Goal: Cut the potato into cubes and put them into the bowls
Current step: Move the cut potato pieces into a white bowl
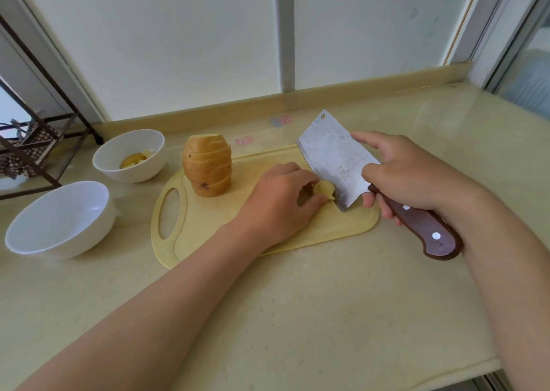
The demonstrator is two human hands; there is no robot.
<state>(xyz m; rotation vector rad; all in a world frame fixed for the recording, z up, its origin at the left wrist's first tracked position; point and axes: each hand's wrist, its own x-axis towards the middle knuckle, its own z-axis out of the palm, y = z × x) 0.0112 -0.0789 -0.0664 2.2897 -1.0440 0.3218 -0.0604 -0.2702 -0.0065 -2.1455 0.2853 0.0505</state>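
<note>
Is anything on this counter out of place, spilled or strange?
Nothing is spilled. One oddity: the sliced potato stands on end on the cutting board, its slices slanted and stacked, so it might topple.

Glossy cream stone tabletop (pixel 327 316)
A pale yellow plastic cutting board (pixel 208 227) lies at its middle; a near round white ceramic bowl (pixel 59 212) and a far round white ceramic bowl (pixel 134 174) stand left of it.
</note>
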